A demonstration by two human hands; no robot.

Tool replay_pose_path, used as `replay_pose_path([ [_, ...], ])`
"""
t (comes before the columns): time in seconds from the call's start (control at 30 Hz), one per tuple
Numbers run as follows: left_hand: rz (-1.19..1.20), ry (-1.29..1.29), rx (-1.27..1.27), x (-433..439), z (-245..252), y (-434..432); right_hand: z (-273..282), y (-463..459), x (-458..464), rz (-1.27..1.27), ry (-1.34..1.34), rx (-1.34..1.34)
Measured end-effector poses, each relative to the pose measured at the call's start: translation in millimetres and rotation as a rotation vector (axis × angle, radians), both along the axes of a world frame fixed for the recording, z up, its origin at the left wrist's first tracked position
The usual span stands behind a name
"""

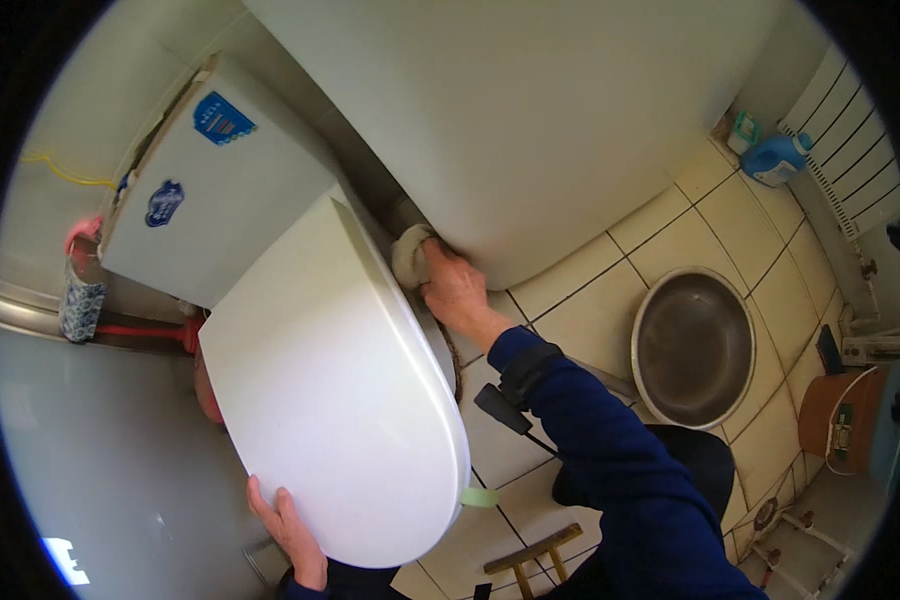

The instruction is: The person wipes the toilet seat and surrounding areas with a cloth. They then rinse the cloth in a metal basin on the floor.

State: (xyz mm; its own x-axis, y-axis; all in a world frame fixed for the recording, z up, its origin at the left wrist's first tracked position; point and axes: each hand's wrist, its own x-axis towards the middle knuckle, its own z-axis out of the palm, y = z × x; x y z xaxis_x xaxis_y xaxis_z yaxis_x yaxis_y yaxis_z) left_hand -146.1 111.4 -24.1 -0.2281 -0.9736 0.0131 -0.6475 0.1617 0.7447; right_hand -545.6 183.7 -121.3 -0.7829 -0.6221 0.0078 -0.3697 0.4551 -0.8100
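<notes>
My right hand [457,289] grips a pale, bunched cloth [412,256] low beside the toilet, in the narrow gap between it and a large white appliance or cabinet [540,135]. My left hand [289,529] rests at the front left edge of the closed white toilet lid [337,390], its fingers spread on the rim. Behind the lid stands the toilet cistern [225,180], bearing two blue stickers. A pale green tab [480,497] sticks out from the seat's front edge. A metal basin [694,349] sits on the tiled floor, right of my right forearm.
A black handle [504,409] on a thin rod lies under my right forearm. A small wooden stool [536,551] stands near my legs. At the right are an orange bucket [825,412], a blue bottle [776,159], a radiator [847,135] and pipes. A red-handled brush [146,331] is behind the toilet.
</notes>
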Motion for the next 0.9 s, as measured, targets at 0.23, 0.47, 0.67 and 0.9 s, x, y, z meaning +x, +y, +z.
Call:
replay_pose_path([
  [0.23,0.023,0.161,0.126,-3,2,6,-58,-68,-10,-0.081,0.125,-0.31],
  [0.47,0.013,0.113,0.121,5,-1,3,-90,-110,-49,-0.109,0.284,-0.587],
  [0.67,0.03,0.106,0.138,5,5,6,-111,-157,-73,-0.099,0.524,-0.576],
  [0.9,0.018,0.129,0.114,3,3,4,-109,-131,-50,0.231,-0.13,-0.463],
])
